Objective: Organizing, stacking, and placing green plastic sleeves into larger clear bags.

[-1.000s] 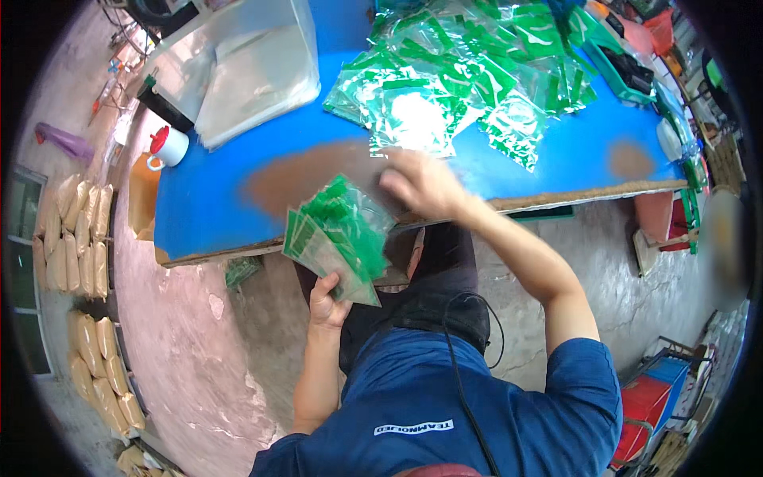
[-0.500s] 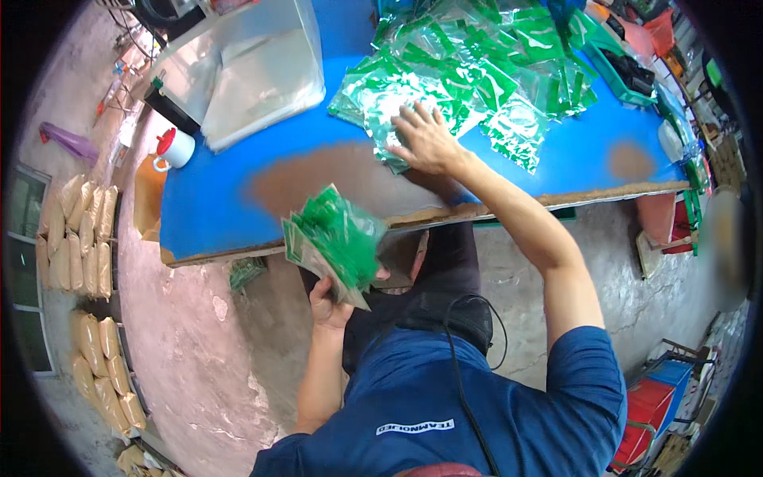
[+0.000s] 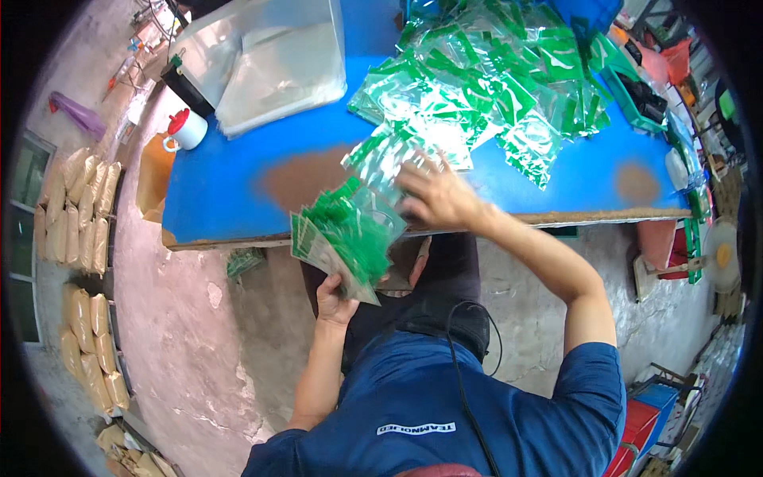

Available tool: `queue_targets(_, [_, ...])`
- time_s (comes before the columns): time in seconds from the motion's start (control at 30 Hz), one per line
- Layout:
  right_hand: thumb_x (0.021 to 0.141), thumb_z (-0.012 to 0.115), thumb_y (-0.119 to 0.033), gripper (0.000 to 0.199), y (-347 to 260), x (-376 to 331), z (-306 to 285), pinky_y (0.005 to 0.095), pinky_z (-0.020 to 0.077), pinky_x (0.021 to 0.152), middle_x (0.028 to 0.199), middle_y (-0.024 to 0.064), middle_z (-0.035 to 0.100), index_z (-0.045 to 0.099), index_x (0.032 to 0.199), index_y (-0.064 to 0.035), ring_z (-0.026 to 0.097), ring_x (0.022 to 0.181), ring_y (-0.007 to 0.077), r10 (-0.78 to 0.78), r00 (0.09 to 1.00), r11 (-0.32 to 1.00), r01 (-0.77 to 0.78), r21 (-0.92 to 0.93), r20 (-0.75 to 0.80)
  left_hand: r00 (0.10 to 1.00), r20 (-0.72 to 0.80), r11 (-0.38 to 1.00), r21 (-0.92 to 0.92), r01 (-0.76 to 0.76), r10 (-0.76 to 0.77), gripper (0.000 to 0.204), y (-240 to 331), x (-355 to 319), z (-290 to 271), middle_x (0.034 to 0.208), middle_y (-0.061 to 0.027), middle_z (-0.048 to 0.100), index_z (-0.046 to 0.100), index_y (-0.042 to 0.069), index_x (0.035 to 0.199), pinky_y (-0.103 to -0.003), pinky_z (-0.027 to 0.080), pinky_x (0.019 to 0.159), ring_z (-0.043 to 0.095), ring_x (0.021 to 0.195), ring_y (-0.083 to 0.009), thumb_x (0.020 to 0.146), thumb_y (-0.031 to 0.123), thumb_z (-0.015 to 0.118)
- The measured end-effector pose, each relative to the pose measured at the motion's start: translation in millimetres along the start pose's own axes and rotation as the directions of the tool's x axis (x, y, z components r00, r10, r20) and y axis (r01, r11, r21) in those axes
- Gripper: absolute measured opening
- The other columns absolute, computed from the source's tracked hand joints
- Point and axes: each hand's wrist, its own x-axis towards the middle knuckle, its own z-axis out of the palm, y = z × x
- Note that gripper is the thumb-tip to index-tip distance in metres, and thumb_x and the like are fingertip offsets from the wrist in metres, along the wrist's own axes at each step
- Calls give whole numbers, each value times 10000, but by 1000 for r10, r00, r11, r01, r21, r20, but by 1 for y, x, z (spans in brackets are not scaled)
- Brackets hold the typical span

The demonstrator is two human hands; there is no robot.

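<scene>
My left hand is closed around a fanned stack of green-and-clear plastic bags, held just off the front edge of the blue table. Over that edge, my right hand is slightly blurred, its fingers apart and resting on a shiny clear-and-green bag. This bag lies between the stack and a large loose heap of similar bags on the far side of the table. My right palm hides part of the bag beneath it.
At the far left stands a clear plastic bin with flat clear sheets, beside a white mug with a red lid. A green tray holds dark items on the right. Brown packages are stacked at the left wall.
My right hand has drawn a bag from the heap toward me, nearer the table edge and the stack. The left hand still holds the stack, now slightly farther right in view.
</scene>
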Motion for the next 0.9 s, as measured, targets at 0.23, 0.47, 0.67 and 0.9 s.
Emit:
queue_targets(0.23, [971, 573, -348, 495, -15, -16, -24, 558, 261, 1158, 1422, 201, 511, 555, 1321, 2, 393, 1381, 424, 137, 984, 958, -102, 268, -115, 988, -150, 997, 58, 52, -43, 692, -5, 1, -30, 1396, -103, 566, 483, 60, 1424, -484, 369, 1150, 502, 1327, -306, 784, 87, 744])
queue_targets(0.47, [1003, 489, -414, 579, -61, -27, -2, 601, 148, 1201, 1470, 180, 493, 524, 1374, 30, 280, 1477, 379, 16, 999, 905, -35, 425, 49, 985, -148, 994, 52, 93, -84, 641, -10, 5, -27, 1360, -93, 598, 523, 46, 1387, -456, 370, 1151, 522, 1307, -282, 792, 94, 754])
queue_targets(0.67, [1032, 454, -336, 473, -46, -16, -8, 472, 301, 1165, 1411, 221, 524, 551, 1350, 0, 445, 1360, 381, 151, 988, 544, -118, 830, 42, 989, -148, 998, 65, 14, -5, 571, -14, 7, -21, 1330, -103, 622, 563, 24, 1341, -465, 372, 1145, 542, 1284, -291, 806, 99, 749])
queue_targets(0.9, [996, 544, -374, 495, 57, -14, 0, 447, 394, 1093, 1353, 233, 559, 582, 1291, 22, 510, 1273, 396, 413, 903, 898, -382, 220, -118, 996, -40, 997, 19, 80, -79, 551, 3, -11, -17, 1273, -126, 649, 556, 17, 1340, -474, 414, 1108, 559, 1259, -310, 827, 122, 729])
